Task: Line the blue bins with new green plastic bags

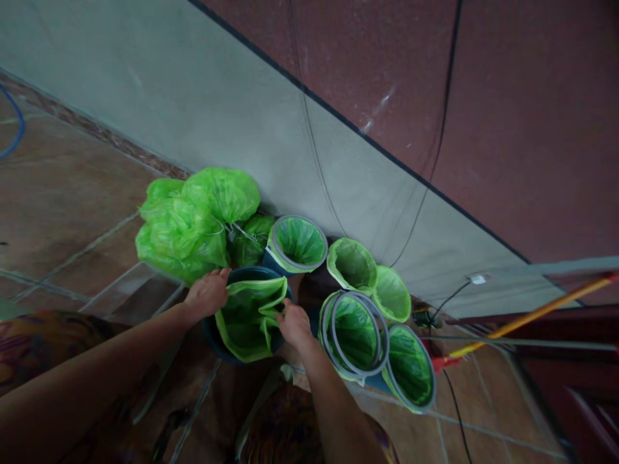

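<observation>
A dark blue bin (pixel 250 274) stands in front of me with a light green drawstring-type bag (pixel 244 325) sitting loosely inside it. At the bin's left rim, my left hand (pixel 207 294) is closed over the edge of the bag. My right hand (pixel 294 322) pinches the bag's hem on the right side, where the cloth is folded and bunched. The bag's mouth is stretched between both hands, and its bottom is hidden within the bin. Some fingertips are hidden by the hands and bag edge.
Several lined bins, one with a grey ring rim (pixel 355 335), stand to the right. Tied-up bright green bags (pixel 193 222) are heaped at left by the grey wall (pixel 271 142). A yellow pole (pixel 532 314) with a red end and black cables lie at right.
</observation>
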`<state>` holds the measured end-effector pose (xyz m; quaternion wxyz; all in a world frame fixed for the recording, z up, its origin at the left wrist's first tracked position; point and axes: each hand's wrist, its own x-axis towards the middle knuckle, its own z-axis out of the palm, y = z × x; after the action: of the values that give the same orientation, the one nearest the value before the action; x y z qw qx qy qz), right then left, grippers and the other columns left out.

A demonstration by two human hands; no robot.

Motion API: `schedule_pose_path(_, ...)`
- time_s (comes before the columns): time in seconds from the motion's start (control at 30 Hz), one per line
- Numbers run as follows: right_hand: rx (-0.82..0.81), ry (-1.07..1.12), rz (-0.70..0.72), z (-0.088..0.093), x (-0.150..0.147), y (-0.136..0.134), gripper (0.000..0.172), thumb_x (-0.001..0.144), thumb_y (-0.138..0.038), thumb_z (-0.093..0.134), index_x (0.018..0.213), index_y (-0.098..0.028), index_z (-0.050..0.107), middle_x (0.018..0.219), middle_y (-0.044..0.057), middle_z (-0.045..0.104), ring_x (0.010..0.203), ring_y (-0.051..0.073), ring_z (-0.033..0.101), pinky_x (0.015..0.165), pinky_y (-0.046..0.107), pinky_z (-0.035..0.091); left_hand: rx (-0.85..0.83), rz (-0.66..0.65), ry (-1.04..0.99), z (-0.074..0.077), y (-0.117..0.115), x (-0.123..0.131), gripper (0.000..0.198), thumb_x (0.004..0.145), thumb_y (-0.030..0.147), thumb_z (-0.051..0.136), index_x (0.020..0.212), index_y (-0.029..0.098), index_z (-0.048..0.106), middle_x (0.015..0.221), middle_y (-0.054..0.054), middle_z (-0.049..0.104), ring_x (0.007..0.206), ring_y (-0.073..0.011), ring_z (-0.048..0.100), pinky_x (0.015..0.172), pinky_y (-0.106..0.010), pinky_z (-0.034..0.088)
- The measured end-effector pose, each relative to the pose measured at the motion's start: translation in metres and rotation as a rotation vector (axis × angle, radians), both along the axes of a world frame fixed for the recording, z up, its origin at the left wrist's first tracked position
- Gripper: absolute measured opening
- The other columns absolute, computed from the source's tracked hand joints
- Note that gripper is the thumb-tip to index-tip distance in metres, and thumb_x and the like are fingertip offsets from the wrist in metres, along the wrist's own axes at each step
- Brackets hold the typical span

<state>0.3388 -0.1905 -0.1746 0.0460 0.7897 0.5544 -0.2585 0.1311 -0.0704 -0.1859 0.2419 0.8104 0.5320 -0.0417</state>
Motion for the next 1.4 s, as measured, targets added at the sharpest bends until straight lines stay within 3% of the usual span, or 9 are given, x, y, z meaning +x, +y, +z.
schedule_pose_path(0.13,-0.049,-0.016,0.087,-0.003,-0.003,0.0,0.027,0.093,-0.021,0.053,0.111,-0.021,0.072,0.112,0.009,0.076,0.11,0.022,0.068,0.093,0.029,0.046,0.0,-0.051,0.021,-0.004,-0.002,-0.003,0.036,0.091,0.014,0.045,0.123,0.006,0.06,0.12,-0.022,0.069,0.115,-0.0302,0.065,0.099,-0.038,0.047)
schedule_pose_path(0.3,-0.054,-0.04,0.106,-0.001,-0.006,-0.002,0.03,0.092,-0.021,0.051,0.113,-0.022,0.072,0.111,0.008,0.077,0.111,0.021,0.069,0.092,0.028,0.047,-0.045,-0.068,0.046,-0.001,-0.005,-0.001,0.029,0.094,0.021,0.041,0.101,0.014,0.068,0.103,-0.017,0.076,0.1,-0.0288,0.072,0.086,-0.037,0.052)
schedule_pose_path(0.53,-0.173,-0.044,0.151,0.006,-0.003,-0.007,0.034,0.084,-0.012,0.056,0.111,-0.023,0.074,0.112,0.007,0.077,0.115,0.021,0.068,0.09,0.026,0.047,-0.067,0.077,0.054,0.001,0.002,0.008,0.035,0.094,0.019,0.036,0.111,0.013,0.066,0.105,-0.016,0.077,0.101,-0.0253,0.073,0.082,-0.03,0.053)
schedule_pose_path(0.8,-0.237,-0.047,0.195,0.02,-0.003,-0.004,0.032,0.08,-0.01,0.058,0.105,-0.019,0.075,0.112,0.01,0.077,0.112,0.023,0.069,0.086,0.027,0.049,-0.073,0.0,0.045,-0.009,0.0,0.003,0.03,0.094,0.019,0.041,0.106,0.012,0.067,0.099,-0.018,0.078,0.096,-0.0288,0.074,0.078,-0.033,0.053)
schedule_pose_path(1.03,-0.408,0.059,0.021,0.045,0.036,-0.004,0.018,0.075,-0.022,0.071,0.092,-0.016,0.074,0.085,0.01,0.078,0.077,0.023,0.074,0.061,0.026,0.048,-0.009,0.103,0.017,-0.002,0.009,0.003,0.039,0.098,0.023,0.031,0.112,0.01,0.065,0.101,-0.02,0.077,0.098,-0.0314,0.074,0.08,-0.036,0.053)
schedule_pose_path(1.13,-0.298,0.116,-0.007,0.043,0.047,-0.009,0.037,0.069,-0.027,0.08,0.104,-0.017,0.072,0.09,0.008,0.077,0.081,0.023,0.073,0.066,0.028,0.051,0.002,0.087,0.009,-0.002,0.009,0.003,0.037,0.098,0.024,0.033,0.108,0.011,0.066,0.101,-0.019,0.077,0.098,-0.031,0.074,0.08,-0.035,0.053)
schedule_pose_path(1.23,-0.028,0.148,-0.025,0.038,0.041,-0.006,0.061,0.068,-0.029,0.082,0.125,-0.019,0.064,0.114,0.009,0.073,0.1,0.024,0.071,0.084,0.031,0.053,0.013,0.025,-0.015,-0.001,0.004,0.006,0.031,0.098,0.026,0.038,0.1,0.016,0.067,0.097,-0.015,0.078,0.095,-0.0272,0.074,0.078,-0.032,0.052)
schedule_pose_path(1.33,0.276,0.153,-0.078,0.034,0.019,0.003,0.058,0.083,-0.026,0.069,0.139,-0.018,0.054,0.133,0.012,0.064,0.115,0.023,0.065,0.101,0.035,0.049,0.021,-0.106,-0.132,0.006,-0.007,0.013,0.025,0.098,0.026,0.042,0.095,0.018,0.065,0.093,-0.01,0.077,0.089,-0.0227,0.074,0.079,-0.029,0.051)
schedule_pose_path(1.4,0.415,0.144,0.014,0.032,0.0,0.009,0.055,0.087,-0.023,0.062,0.141,-0.017,0.053,0.144,0.014,0.055,0.13,0.024,0.055,0.111,0.038,0.042,0.032,-0.22,-0.243,0.012,-0.017,0.019,0.023,0.098,0.024,0.043,0.096,0.017,0.065,0.094,-0.009,0.076,0.087,-0.0209,0.073,0.08,-0.029,0.051)
